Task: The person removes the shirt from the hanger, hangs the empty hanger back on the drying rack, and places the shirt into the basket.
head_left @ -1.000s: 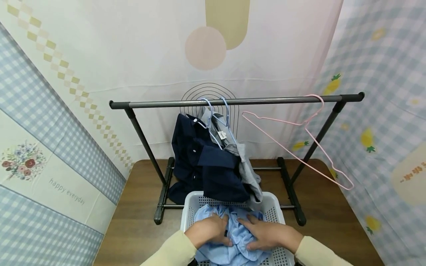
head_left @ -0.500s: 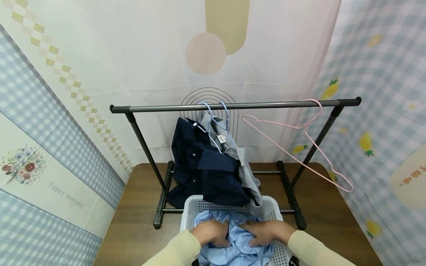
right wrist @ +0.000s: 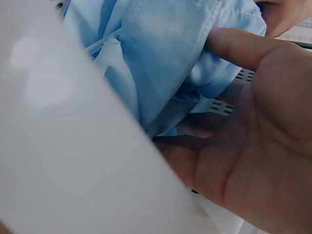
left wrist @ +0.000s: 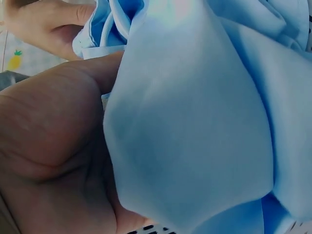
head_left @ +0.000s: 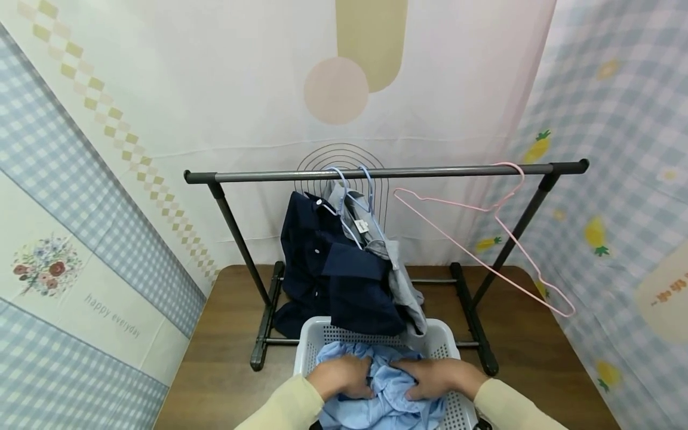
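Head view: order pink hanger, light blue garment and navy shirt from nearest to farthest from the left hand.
1. Light blue garment: in the basket, touching the hand.
2. Navy shirt: ahead, hanging on the rack.
3. Pink hanger: toward the rack's right end.

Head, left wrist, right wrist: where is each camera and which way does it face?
Head: on the head, faces forward and down at rack, basket, blue cloth; left hand, right hand, sleeves show.
Left wrist: on that wrist, faces the cloth; left hand large, right beyond.
Right wrist: on that wrist, faces it; right hand large, left at top.
Both wrist views share cloth and both hands.
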The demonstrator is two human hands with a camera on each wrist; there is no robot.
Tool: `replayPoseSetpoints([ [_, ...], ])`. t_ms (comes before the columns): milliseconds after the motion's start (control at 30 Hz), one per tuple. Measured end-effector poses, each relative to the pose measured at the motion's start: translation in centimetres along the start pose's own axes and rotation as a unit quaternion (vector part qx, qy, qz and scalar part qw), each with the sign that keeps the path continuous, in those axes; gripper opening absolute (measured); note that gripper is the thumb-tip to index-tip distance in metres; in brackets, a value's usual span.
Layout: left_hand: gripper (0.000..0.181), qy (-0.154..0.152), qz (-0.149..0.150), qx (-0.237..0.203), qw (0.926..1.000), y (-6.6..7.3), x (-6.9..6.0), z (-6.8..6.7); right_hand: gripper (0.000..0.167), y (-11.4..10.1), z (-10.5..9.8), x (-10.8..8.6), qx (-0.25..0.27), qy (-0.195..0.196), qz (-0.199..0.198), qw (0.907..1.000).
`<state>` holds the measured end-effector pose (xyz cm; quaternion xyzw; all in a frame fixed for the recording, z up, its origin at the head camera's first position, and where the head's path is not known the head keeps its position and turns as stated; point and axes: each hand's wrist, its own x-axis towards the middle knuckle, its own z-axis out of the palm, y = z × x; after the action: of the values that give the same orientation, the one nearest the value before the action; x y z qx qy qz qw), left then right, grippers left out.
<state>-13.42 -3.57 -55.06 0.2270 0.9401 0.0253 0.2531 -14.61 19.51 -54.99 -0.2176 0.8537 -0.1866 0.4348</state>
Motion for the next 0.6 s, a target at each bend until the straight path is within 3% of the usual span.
replayPoseSetpoints([
  [267,0.075,0.01,0.003,-0.017,0.9998,-0.8,-0.9,-1.9,0.069,-0.6,-1.3,-2.5,0.013,0.062,-0.018,0.9978],
  [433,0.07,0.032,0.034,-0.016,0.9988,-1.5,-2.1,-3.9,0.064,-0.4,-2.7,-4.8,0.007,0.075,-0.072,0.9946],
  [600,0.069,0.03,0.078,-0.054,0.995,-2.6,-3.8,-6.3,0.048,-0.3,-4.1,-7.4,0.0,0.101,-0.1,0.9898],
])
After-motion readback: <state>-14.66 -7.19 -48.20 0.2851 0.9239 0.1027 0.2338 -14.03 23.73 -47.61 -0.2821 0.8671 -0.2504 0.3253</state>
